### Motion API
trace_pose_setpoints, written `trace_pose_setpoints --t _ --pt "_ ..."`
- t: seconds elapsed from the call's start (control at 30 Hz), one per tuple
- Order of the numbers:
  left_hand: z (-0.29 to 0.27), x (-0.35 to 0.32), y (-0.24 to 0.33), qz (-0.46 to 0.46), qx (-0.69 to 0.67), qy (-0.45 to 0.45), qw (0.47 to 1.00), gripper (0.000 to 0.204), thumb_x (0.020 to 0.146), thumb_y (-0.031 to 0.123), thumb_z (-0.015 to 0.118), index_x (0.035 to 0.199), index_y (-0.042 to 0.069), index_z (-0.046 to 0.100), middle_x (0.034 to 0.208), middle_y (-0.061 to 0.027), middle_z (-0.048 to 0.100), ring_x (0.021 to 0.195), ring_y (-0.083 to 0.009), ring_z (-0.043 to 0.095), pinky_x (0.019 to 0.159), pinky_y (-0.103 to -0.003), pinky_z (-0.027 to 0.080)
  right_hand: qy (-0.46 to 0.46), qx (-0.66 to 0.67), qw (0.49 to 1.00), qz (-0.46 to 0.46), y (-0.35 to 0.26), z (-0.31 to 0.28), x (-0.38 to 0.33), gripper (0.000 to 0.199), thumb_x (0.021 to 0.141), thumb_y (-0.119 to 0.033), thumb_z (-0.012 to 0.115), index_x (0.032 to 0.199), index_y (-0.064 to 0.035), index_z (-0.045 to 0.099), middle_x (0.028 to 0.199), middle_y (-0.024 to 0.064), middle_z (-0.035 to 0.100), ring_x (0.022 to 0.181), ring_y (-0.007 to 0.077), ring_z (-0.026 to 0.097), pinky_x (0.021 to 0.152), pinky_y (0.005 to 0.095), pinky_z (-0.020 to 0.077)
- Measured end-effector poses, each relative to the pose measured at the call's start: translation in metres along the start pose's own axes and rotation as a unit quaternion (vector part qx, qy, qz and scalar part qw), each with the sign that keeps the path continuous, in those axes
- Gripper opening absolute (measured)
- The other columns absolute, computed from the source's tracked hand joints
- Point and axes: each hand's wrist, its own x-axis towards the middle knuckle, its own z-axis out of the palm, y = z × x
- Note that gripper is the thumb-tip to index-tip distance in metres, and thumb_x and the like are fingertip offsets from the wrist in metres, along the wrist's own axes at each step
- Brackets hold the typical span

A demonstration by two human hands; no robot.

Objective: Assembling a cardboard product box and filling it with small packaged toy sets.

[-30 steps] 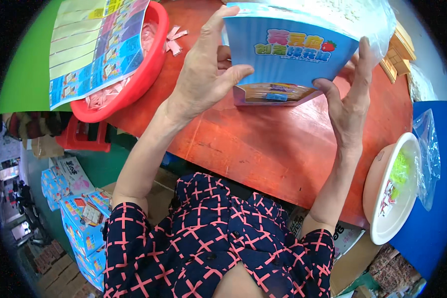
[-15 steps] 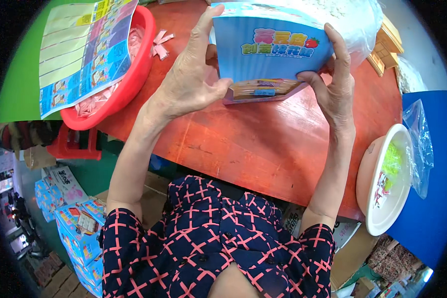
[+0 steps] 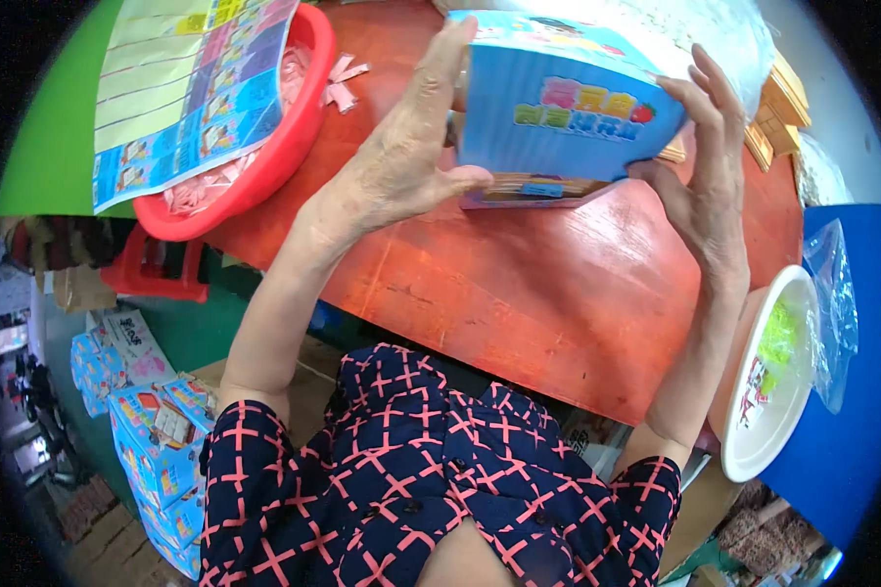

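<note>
A light blue cardboard box [image 3: 563, 117] with coloured lettering is held upright above the red-brown wooden table [image 3: 519, 303]. My left hand [image 3: 406, 161] grips its left side, thumb along the lower front edge. My right hand [image 3: 710, 181] presses its right side with the fingers spread upward. Under the box a flat pink-edged tray or lid [image 3: 524, 191] rests on the table. A clear plastic bag [image 3: 695, 34] lies behind the box.
A red plastic basin [image 3: 279, 147] with pink scraps and a printed sheet [image 3: 181, 88] over it stands at the left. A white bowl [image 3: 768, 391] and a clear bag [image 3: 832, 303] sit at the right. Wooden blocks [image 3: 778, 108] lie far right. Blue boxes [image 3: 152, 440] are stacked on the floor.
Both hands have shifted the blue box slightly to the left and tilted it; the left thumb now lies along its lower edge.
</note>
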Motion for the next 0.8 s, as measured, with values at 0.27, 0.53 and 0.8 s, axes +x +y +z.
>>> trace_pose_setpoints --t 0.27,0.53,0.8 --pt "-0.004 -0.001 -0.011 0.083 0.045 -0.005 0.996 0.113 0.062 -0.001 0.076 0.143 0.016 0.001 0.141 -0.0164 0.018 0.125 -0.0302 0.031 0.096 -0.038 0.040 0.004 0.091 0.996 0.012 -0.004 0.010 0.008 0.062 0.054 0.005 0.071 0.111 -0.0094 0.052 0.104 0.0089 0.056 0.094 0.0247 0.057 0.076 0.0337 0.0481" --pt "-0.002 -0.006 -0.022 0.112 0.018 -0.003 0.994 0.113 0.064 0.002 0.077 0.144 0.015 -0.001 0.122 -0.0076 0.043 0.096 -0.0160 0.051 0.074 -0.029 0.044 -0.039 0.095 0.995 0.020 -0.005 0.008 0.012 0.063 0.055 0.010 0.070 0.112 -0.0101 0.056 0.109 0.0056 0.056 0.095 0.0183 0.057 0.075 0.0284 0.0513" --pt "0.012 -0.010 -0.020 0.180 0.065 0.098 0.977 0.113 0.062 0.010 0.080 0.143 0.015 0.001 0.147 -0.0118 0.014 0.125 -0.0239 0.037 0.095 -0.038 0.043 -0.013 -0.002 0.999 -0.050 0.002 0.012 0.010 0.062 0.054 0.007 0.073 0.111 -0.0078 0.056 0.103 0.0085 0.059 0.080 0.0183 0.061 0.066 0.0278 0.0513"
